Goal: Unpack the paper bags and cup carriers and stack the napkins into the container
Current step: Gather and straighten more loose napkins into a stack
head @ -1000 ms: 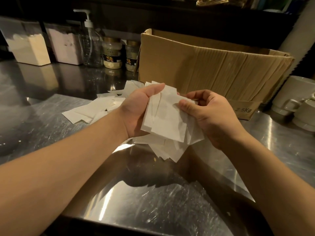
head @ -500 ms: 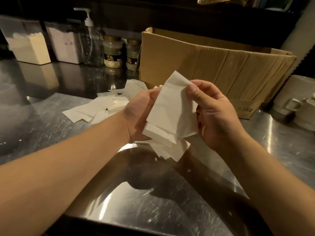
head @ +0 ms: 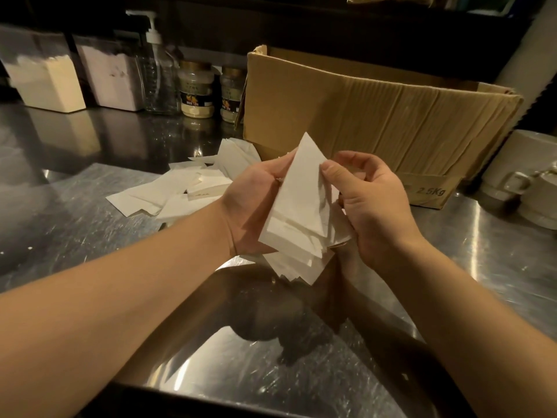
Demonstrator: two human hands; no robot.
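A loose bundle of white napkins (head: 297, 227) is held above the steel counter (head: 90, 224) between both hands. My left hand (head: 251, 203) grips the bundle from the left, palm cupped under it. My right hand (head: 373, 206) pinches the top napkin with the thumb on its front; this napkin stands tilted with a corner pointing up. More white napkins (head: 180, 191) lie scattered on the counter to the left, behind my left hand. A brown cardboard box (head: 376, 116) marked 2.5Kg stands open just behind my hands.
At the back left stand two clear tubs (head: 51, 82) of powder, a pump bottle (head: 156, 73) and two jars (head: 197, 92). White mugs (head: 524, 182) sit at the right edge. The counter's front edge (head: 211, 399) runs below my forearms.
My right hand has lifted the top napkin and turned it until a corner points up. The bundle in my left hand has tilted more upright. The scattered napkins have not moved.
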